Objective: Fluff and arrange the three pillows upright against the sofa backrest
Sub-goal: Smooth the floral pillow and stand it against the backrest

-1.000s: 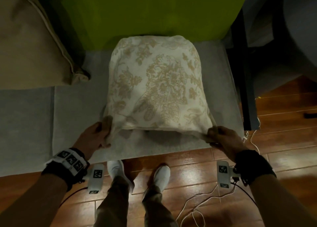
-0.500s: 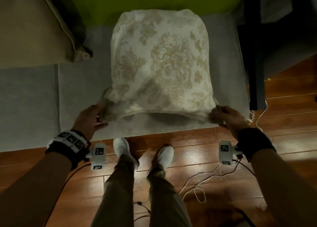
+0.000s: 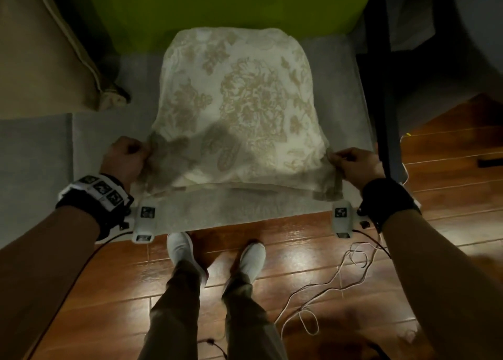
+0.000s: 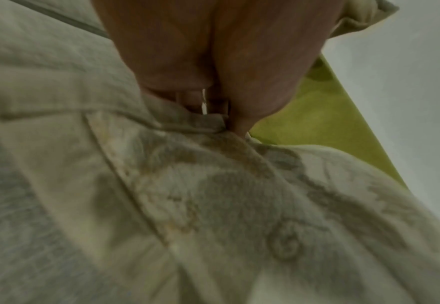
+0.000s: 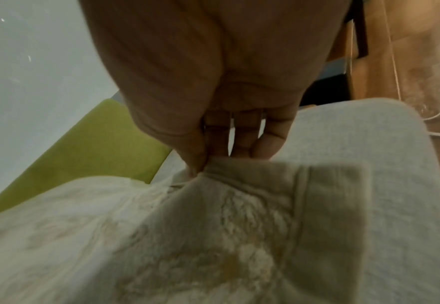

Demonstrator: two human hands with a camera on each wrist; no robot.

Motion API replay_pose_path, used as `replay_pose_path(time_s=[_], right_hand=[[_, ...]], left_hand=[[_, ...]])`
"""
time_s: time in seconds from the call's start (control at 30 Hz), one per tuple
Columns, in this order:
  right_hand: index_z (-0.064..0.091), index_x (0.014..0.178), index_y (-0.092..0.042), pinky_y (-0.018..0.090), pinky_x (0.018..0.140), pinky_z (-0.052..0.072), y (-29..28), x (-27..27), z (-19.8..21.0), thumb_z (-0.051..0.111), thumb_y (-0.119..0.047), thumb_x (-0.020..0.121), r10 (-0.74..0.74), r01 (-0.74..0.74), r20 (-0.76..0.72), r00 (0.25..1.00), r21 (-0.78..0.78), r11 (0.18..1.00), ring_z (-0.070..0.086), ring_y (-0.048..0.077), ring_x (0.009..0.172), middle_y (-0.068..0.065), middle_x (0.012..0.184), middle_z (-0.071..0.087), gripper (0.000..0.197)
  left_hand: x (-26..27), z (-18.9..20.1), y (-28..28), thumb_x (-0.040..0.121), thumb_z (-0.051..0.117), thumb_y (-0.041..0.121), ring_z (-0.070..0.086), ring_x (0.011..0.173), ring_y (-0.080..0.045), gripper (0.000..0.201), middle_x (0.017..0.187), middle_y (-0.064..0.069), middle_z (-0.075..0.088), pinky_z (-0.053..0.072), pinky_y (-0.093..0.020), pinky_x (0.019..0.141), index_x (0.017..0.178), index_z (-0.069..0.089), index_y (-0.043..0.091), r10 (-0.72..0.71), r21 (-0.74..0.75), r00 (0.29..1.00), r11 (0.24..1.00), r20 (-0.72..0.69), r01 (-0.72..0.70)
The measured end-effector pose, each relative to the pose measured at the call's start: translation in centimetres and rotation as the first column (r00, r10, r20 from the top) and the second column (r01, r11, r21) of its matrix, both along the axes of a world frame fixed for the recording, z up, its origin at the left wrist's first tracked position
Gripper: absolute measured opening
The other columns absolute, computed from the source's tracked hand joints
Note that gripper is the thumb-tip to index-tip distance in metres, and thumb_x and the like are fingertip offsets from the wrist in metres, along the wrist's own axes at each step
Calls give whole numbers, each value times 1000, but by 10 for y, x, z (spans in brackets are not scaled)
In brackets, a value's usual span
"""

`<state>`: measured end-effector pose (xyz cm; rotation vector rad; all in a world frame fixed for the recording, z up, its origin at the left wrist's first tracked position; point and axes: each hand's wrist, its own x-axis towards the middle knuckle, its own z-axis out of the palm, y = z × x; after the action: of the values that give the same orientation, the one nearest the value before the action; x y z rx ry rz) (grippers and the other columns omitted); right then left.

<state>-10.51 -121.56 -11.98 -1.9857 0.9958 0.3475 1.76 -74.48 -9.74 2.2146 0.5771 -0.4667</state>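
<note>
A cream floral pillow [image 3: 239,109] leans with its far edge against the green backrest [image 3: 217,5] on the grey sofa seat [image 3: 89,147]. My left hand [image 3: 128,159] grips its near left corner [image 4: 213,131], fingers curled into the fabric. At the near right corner [image 5: 239,181] my right hand [image 3: 353,163] pinches the cover between thumb and fingers. The near edge is lifted off the seat. A plain beige pillow [image 3: 40,46] leans at the far left. A third pillow is not in view.
A dark metal frame post [image 3: 381,87] stands right of the seat. The wooden floor [image 3: 449,182], my two feet [image 3: 215,253] and loose white cables [image 3: 340,278] are below the seat's front edge.
Both hands have tightened on the pillow's near corners and pulled them up and outward. The pillow's near edge has risen and the cover looks stretched flatter.
</note>
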Motion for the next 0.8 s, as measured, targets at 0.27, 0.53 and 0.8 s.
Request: replay_pose_path(time_s=[0.27,0.53,0.8], right_hand=[[74,96,-32,48,89,60,10,15,8,75,-41,87,25,-28,28,999,122,992,71,28,98,4,101,75,13],[67,121,-14,33,89,47,29,17,33,61,-23,100,139,-114,64,988,-294,949,62,35,118,14,125,67,23],[18,163,-30,64,123,5,166,51,44,36,-54,105,726,-448,238,645,-652,612,1,34,158,4,172,4,65]], left_hand=[[27,10,-10,98,60,25,63,78,-25,25,94,-11,66,51,-35,69,120,60,14,13,-292,989,955,-150,-57],[23,18,-12,89,54,38,65,105,-34,30,118,-13,66,52,-43,96,113,62,22,-67,57,997,996,41,65],[-23,32,-112,98,36,62,-7,153,-38,72,168,-10,-10,5,-64,118,158,4,39,-767,524,584,624,267,579]])
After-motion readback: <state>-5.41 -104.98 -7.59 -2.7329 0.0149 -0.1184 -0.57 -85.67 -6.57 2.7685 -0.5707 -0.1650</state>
